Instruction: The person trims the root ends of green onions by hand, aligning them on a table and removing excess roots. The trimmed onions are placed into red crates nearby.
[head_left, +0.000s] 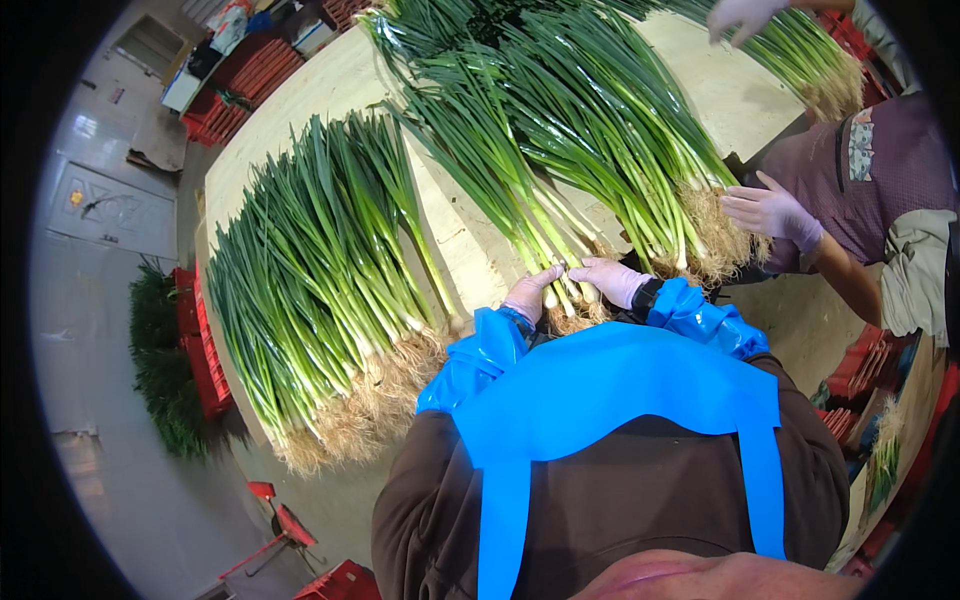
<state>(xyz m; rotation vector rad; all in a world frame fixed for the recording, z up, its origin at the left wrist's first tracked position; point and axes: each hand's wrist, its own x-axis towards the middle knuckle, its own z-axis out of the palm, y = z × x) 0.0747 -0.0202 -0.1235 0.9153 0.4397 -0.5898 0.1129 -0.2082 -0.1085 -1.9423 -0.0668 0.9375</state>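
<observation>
Both of my hands wear thin pale gloves and meet near the table's front edge. My left hand (529, 292) grips a small bunch of green onions (517, 199) from the left, just above its roots. On the other side my right hand (613, 280) holds the same bunch around its white stem bases. The dark leaves point away from me over the wooden tabletop (461, 266), and the tangled roots hang towards my blue apron (615, 390). To the left lies a wide row of green onions (322, 277), roots facing me. A thick pile (600, 127) lies to the right.
At my right stands a co-worker; one gloved hand (772, 210) is by the pile's roots, another gloved hand (742, 16) is farther back. More green onions (802, 64) lie there. Red crates (262, 75) are stacked at back left; a red dustpan (295, 525) is on the floor.
</observation>
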